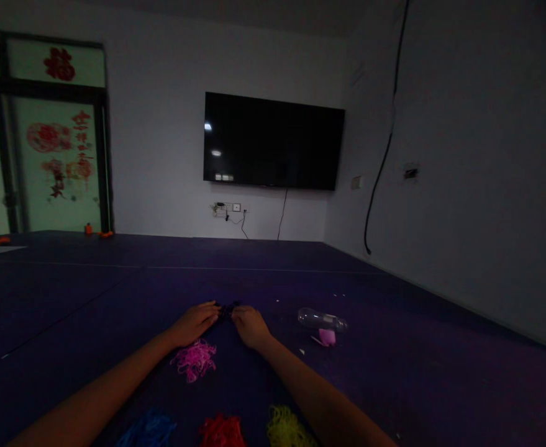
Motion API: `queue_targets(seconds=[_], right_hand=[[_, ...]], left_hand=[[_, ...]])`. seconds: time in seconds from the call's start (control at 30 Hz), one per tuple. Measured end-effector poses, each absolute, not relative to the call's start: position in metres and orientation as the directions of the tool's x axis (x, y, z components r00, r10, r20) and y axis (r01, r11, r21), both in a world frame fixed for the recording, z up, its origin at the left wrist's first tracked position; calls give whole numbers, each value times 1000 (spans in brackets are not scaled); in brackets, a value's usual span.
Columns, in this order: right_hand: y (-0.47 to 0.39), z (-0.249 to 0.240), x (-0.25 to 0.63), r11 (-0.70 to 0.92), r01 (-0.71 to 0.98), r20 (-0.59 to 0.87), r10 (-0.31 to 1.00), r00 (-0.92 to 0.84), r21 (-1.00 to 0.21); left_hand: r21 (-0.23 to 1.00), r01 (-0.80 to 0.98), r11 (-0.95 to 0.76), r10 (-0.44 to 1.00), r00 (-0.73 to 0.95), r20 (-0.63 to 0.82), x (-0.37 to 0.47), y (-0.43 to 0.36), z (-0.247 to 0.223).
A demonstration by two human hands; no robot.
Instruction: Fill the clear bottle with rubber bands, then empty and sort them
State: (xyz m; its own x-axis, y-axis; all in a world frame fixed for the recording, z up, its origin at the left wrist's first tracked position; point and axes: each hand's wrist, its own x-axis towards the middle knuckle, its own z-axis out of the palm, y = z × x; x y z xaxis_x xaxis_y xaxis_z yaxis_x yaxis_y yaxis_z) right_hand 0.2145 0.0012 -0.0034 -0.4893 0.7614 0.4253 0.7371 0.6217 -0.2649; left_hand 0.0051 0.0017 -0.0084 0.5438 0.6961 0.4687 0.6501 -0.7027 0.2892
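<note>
A small clump of dark strands [227, 309] lies on the purple surface between my hands. My left hand [195, 323] reaches it from the left, fingers close together with the tips at its edge. On the other side, my right hand [251, 326] has its fingers curled down onto the clump. Dim light hides how each hand grips it. Just below my left hand is a loose pile of pink strands [195, 360]. Nearer to me are piles of blue strands [146, 429], red strands [222, 431] and yellow-green strands [289, 427].
To the right, a clear plastic bottle [322, 320] lies on its side behind a pink piece [327, 337]. White scraps [302, 352] dot the surface nearby. Orange items [89, 229] stand at the far left edge. A black cable [379, 174] hangs along the right wall.
</note>
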Motion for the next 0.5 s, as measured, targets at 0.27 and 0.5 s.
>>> queue_targets(seconds=[0.27, 0.5], right_hand=[[3, -4, 215, 625, 726, 451, 757, -473, -286], [2, -6, 214, 602, 758, 406, 777, -481, -252]], left_hand=[[269, 660, -701, 691, 538, 482, 6, 0, -6], [259, 623, -738, 669, 625, 403, 6, 1, -6]])
